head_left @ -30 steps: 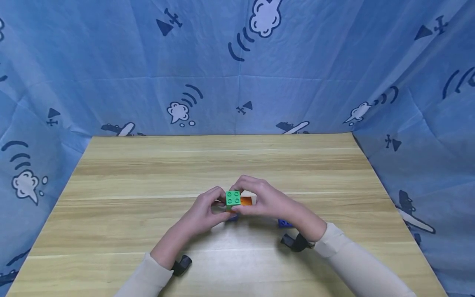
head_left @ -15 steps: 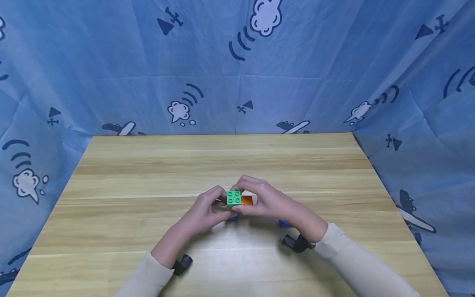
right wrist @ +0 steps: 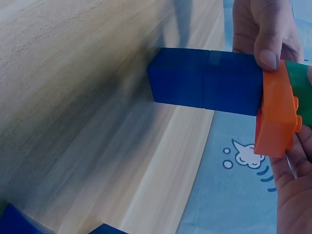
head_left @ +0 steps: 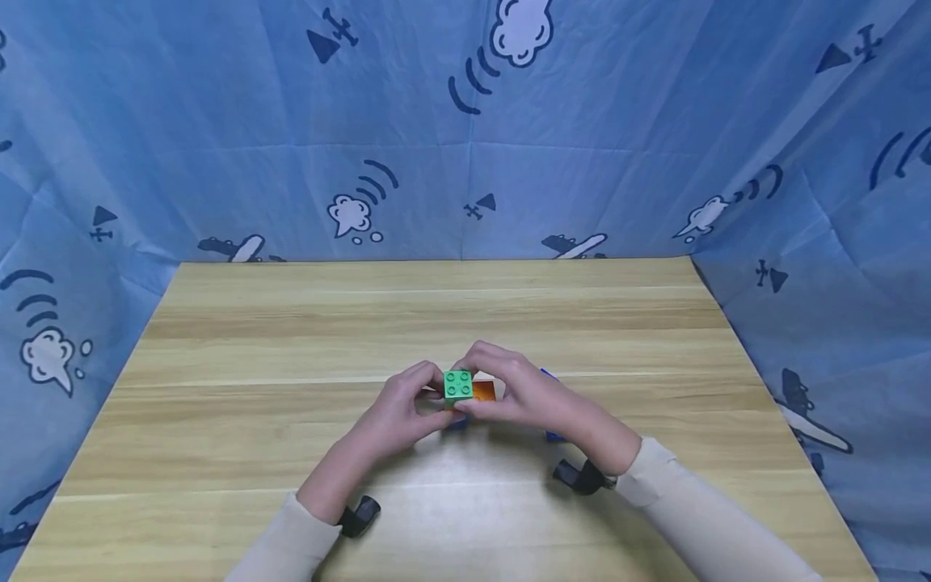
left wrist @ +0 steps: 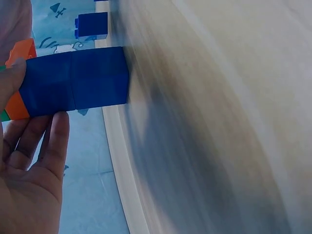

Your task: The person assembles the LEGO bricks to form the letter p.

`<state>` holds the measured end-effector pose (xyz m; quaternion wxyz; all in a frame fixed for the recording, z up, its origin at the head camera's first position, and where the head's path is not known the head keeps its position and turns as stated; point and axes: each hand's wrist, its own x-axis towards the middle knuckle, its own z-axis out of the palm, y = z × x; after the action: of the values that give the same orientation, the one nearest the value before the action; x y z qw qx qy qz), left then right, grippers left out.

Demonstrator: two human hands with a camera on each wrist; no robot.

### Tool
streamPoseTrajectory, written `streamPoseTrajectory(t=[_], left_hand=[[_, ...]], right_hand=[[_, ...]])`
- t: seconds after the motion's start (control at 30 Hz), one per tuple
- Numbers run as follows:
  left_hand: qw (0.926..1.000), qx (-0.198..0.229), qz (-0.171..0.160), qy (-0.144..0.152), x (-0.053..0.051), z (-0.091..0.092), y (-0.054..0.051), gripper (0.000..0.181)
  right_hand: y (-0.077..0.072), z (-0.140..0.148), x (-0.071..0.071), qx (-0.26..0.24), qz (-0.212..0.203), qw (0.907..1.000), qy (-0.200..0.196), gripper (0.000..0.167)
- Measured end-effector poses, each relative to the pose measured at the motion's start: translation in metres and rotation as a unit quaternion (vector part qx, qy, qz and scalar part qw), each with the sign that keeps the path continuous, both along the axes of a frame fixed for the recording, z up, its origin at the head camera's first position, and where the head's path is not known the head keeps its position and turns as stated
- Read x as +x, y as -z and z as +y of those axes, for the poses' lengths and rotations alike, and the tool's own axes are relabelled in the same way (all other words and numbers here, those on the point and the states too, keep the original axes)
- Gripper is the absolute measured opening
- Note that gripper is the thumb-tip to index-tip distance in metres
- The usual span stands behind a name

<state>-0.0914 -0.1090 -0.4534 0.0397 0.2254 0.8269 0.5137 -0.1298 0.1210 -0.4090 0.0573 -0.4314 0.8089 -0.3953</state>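
Observation:
In the head view, both hands hold a brick tower at mid-table. A green toy brick [head_left: 458, 385] with studs tops it, above an orange brick [head_left: 483, 391] that juts out to the right. Two blue bricks [right wrist: 207, 80] form the lower part, their bottom at the tabletop. My left hand [head_left: 402, 411] grips the tower from the left, its thumb at the orange-blue joint in the right wrist view. From the right, my right hand [head_left: 512, 390] pinches around the green brick. Its far fingertips are partly hidden behind the tower.
Near my right wrist lie loose blue pieces, mostly hidden in the head view; one blue brick [left wrist: 92, 25] shows in the left wrist view. The wooden table [head_left: 254, 347] ends at a blue printed curtain [head_left: 407, 97] behind and at the sides.
Both hands and the tower stay almost still. A blue edge now shows behind my right wrist, and the blue piece in front of that wrist looks different, its studs no longer visible.

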Motion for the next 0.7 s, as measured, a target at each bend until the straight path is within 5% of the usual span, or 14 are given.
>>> streamPoseTrajectory(t=[0.47,0.7], left_hand=[[0.999,0.02,0.039,0.003,0.0044,0.0012,-0.0064,0.033],[0.9992,0.027,0.03,0.003,0.003,-0.0002,-0.0099,0.035]], right_hand=[[0.0011,0.0009,-0.0006,-0.005,-0.004,1.0,0.002,0.029],[0.0006,0.0002,0.0004,-0.006,-0.014,0.9999,0.005,0.031]])
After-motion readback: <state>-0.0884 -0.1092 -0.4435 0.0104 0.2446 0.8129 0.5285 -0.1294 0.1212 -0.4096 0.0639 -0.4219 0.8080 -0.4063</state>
